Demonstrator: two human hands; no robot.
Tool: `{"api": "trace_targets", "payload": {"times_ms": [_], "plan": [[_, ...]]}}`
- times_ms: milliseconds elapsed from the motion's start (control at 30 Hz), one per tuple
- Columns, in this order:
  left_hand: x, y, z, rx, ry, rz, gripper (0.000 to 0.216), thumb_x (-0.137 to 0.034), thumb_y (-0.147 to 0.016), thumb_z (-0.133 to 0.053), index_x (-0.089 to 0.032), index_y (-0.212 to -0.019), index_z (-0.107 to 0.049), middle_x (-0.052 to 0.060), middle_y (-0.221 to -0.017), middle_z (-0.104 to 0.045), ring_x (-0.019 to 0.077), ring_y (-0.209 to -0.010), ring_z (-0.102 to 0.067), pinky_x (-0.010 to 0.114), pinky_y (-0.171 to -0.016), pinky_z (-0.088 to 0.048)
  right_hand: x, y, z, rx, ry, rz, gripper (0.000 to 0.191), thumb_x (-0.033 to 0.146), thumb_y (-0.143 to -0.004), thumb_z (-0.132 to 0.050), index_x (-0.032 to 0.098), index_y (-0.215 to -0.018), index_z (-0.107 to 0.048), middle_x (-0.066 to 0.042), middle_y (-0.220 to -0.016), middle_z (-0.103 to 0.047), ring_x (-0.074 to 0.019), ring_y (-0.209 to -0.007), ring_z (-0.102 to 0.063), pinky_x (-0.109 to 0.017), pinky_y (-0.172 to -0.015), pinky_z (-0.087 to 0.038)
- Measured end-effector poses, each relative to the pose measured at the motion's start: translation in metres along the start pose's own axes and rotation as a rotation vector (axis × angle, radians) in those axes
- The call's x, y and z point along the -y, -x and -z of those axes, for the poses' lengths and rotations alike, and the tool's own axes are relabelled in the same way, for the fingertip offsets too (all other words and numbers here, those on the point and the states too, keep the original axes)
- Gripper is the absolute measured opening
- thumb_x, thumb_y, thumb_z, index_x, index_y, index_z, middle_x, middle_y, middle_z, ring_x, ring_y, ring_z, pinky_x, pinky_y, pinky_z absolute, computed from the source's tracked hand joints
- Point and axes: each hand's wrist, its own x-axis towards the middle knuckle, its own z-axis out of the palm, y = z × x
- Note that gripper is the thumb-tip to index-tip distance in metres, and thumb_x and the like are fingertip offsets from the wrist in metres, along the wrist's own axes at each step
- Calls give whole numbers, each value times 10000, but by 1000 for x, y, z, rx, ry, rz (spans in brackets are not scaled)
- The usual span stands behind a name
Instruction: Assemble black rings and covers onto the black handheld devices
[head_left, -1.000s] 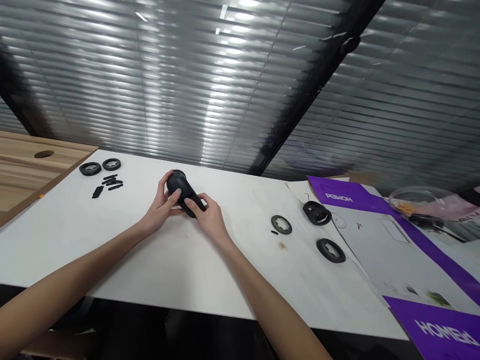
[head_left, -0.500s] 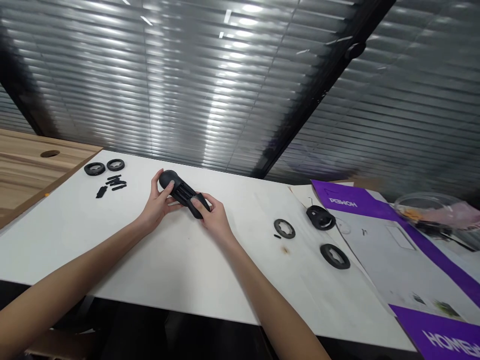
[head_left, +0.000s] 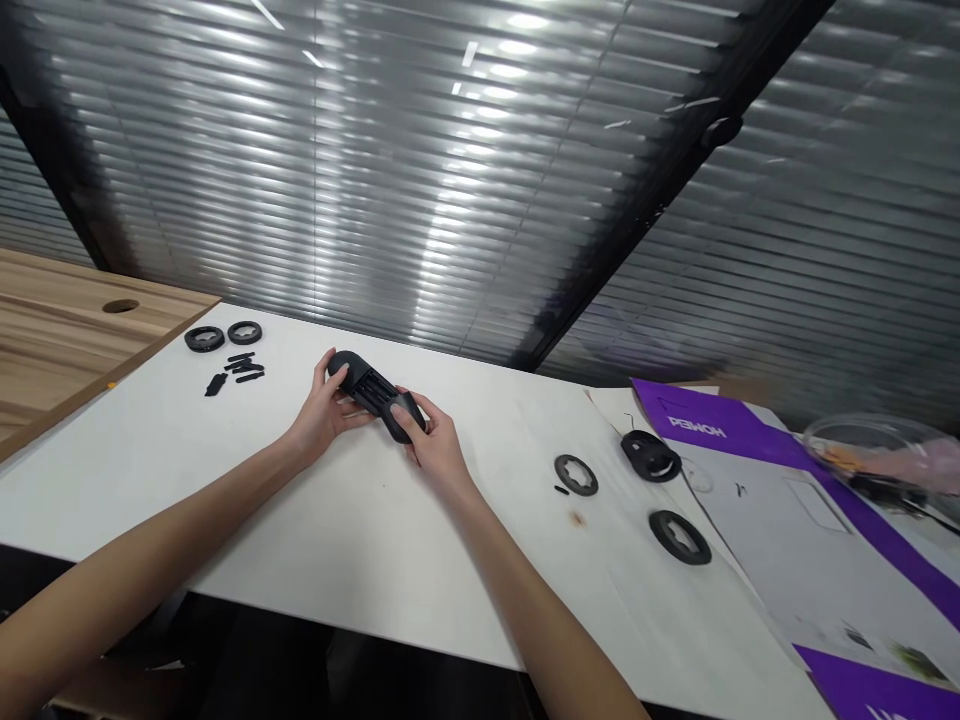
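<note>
The fingers of the left hand [head_left: 322, 405] and right hand [head_left: 437, 440] curl snugly around opposite ends of a black plastic housing [head_left: 373, 390] (long, rounded, with ribbed slots).

There is only one view, and it comes from a camera on the person's head. It looks forward and down at the white table [head_left: 375, 530], close to the left hand [head_left: 322, 412] and the right hand [head_left: 436, 442], with window blinds [head_left: 450, 180] above.

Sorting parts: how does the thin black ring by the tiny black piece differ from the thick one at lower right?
The thin black ring has a narrower band than the thick black ring. The thin ring has a tiny black piece beside it; the thick ring has none. Both lie flat on the white table with star-shaped holes.
</note>
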Motion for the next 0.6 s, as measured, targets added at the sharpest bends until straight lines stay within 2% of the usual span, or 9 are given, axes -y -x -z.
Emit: {"api": "trace_targets", "payload": {"times_ms": [133, 333, 600], "plan": [[-1, 1, -2, -3, -8, 18, 957, -548, -943, -830, -444, -1693, -245, 68, -1314, -714, 208, -939, -800, 463, -947, -696, 0, 0, 1, 23, 15, -5, 742, 669, -824, -830, 229, -1413, -732, 69, -557, -488, -133, -449, -360, -310, -485, -287], [-1, 3, -3, 33, -35, 29, 958, -542, -936, -842, -451, -1698, -268, 83, -1385, -696, 235, -945, -805, 519, -959, -698, -2, 1, 2, 30, 55, -23, 926, 649, -788, -849, 210, -1568, -612, 103, -505, -465, -137, -482, -384, -289, -517, -307], [-1, 5, -4, 66, -43, 51, 956, -542, -942, -845, -441, -1707, -282, 102, -1366, -696, 268, -977, -809, 563, -997, -676, -1, 2, 1, 34, 60, 0, 797, 605, -773, -833, 206, -1451, -704, 104, -546, -461, -114, -516, -369, -282, -540, -297]]}}
